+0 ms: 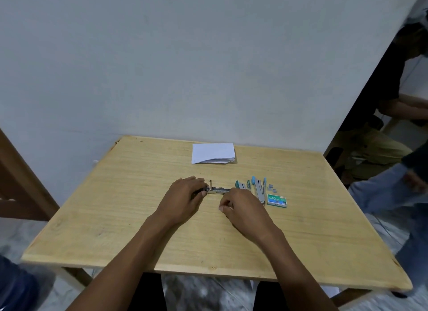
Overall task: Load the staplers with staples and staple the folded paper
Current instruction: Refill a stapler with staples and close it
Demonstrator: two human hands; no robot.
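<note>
Stapler (217, 190) opened flat at centre of counter (139, 229), likely for dropping in a strip. Paper (213, 152), folded, parked at 12 o'clock, out of the way until stapling. Left grip (185, 192) clasping the 9 o'clock end, pinning it steady. Right grip (243, 209) at 5 o'clock, fingertips pinched together, perhaps on staples; too small to tell. Other staplers (252, 188), box (276, 200) and loose staples (272, 188) at 3 o'clock, within easy reach.
</note>
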